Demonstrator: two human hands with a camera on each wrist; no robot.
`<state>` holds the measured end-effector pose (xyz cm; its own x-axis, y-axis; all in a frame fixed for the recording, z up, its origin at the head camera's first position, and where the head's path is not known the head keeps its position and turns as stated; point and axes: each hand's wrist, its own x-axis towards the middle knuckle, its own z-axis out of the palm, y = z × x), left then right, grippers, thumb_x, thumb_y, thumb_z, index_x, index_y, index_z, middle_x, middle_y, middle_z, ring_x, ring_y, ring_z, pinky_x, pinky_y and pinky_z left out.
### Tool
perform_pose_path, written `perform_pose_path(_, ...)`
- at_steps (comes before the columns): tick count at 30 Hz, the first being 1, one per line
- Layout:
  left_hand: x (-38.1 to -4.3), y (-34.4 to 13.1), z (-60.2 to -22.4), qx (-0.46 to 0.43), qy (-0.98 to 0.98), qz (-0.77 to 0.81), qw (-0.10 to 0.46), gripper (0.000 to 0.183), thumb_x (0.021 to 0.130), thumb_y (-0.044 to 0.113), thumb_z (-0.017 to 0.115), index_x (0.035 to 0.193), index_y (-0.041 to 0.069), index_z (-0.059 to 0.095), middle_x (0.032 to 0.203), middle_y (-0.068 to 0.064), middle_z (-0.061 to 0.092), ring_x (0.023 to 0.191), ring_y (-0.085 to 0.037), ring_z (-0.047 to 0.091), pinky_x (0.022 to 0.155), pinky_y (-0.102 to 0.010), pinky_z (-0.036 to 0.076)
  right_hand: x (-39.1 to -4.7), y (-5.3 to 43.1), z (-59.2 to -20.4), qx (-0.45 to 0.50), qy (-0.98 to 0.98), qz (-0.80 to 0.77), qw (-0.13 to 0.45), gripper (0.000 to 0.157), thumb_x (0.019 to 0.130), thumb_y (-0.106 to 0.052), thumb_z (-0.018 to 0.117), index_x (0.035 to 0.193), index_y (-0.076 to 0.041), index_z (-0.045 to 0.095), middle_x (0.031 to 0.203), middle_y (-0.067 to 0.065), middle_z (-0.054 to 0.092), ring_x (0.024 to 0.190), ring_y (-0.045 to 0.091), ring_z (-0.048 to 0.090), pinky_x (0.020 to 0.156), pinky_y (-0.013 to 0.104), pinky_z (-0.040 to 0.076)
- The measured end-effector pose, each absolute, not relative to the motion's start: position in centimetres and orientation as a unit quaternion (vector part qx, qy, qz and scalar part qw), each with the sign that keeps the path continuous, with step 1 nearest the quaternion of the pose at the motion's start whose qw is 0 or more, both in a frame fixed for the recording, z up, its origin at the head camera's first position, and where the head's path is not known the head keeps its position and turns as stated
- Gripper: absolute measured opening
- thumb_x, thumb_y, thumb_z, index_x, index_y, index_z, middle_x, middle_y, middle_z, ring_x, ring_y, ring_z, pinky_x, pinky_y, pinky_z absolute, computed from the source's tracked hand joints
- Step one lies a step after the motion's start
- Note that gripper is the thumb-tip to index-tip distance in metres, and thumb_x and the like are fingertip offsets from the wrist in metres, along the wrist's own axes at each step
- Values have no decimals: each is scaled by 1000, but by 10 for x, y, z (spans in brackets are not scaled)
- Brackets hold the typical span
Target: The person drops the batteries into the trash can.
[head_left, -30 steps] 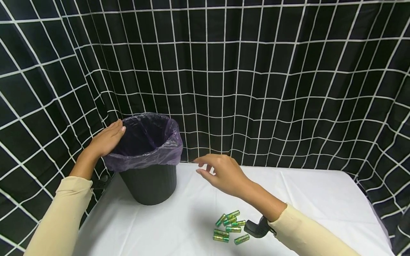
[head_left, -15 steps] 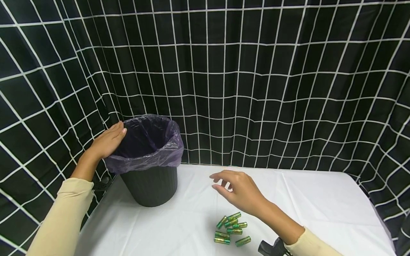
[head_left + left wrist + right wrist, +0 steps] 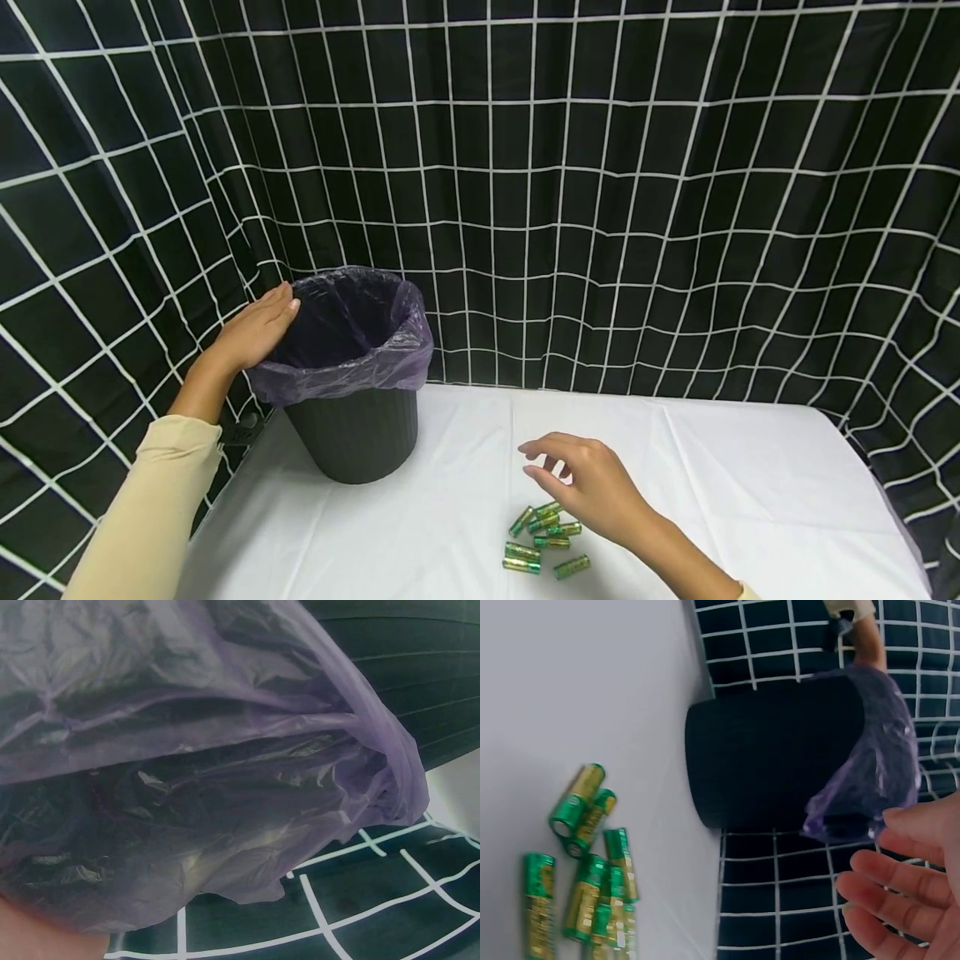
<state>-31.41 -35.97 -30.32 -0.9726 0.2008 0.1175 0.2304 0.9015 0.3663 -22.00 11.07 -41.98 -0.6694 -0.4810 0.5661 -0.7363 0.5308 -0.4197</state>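
A dark ribbed trash bin (image 3: 356, 442) stands at the left of the table, a purple plastic bag (image 3: 367, 371) folded over its rim. My left hand (image 3: 258, 327) rests on the bin's left rim with straight fingers; the left wrist view is mostly crumpled bag (image 3: 225, 735). Loosely curved and holding nothing, my right hand (image 3: 588, 483) hovers over the table, just above several batteries. These green and gold batteries (image 3: 573, 567) lie in a loose cluster, some side by side. In the right wrist view the right hand's fingers (image 3: 885, 896) are spread, apart from the batteries (image 3: 540, 904).
A white cloth (image 3: 750, 500) covers the table. Black curtain (image 3: 600, 208) with a white grid hangs behind it and along the left side, close to the bin.
My right hand has moved right and down, from near the bin toward the batteries. The left hand stays on the bin's rim, and the batteries have not moved.
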Motion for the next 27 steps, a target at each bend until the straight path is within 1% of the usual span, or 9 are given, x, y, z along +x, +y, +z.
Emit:
perform_pose_path(7,-315,-362,-306,-109,-975,-192,42,71,112,44,14,156,-11,12,165,-28,6,153,-45,4,123,-58,8,-213,119,-442,344,-851,351,185,18,89,-10,78,106,-15,77,97,-11,75,77,-3,61,61,23,56)
perform_pose_path(14,-317,-362,-305,-109,-975,-187,41,71,112,44,14,156,-10,12,165,-28,6,153,-44,4,124,-57,8,-210,129,-460,341,-841,370,199,20,84,-6,81,101,-15,77,95,-10,75,74,-4,62,58,23,56)
perform_pose_path(22,-316,-360,-302,-108,-975,-189,38,70,112,44,14,157,-9,10,166,-27,5,154,-44,3,124,-57,7,-204,141,-480,351,-819,416,179,22,82,-2,82,96,-18,76,92,-4,75,73,-1,63,56,21,55)
perform_pose_path(27,-317,-362,-305,-107,-975,-192,39,70,112,44,14,157,-10,10,166,-28,5,154,-44,4,123,-57,8,-201,146,-496,372,-805,420,193,24,79,2,83,94,-15,76,93,-1,76,71,-2,62,54,19,53)
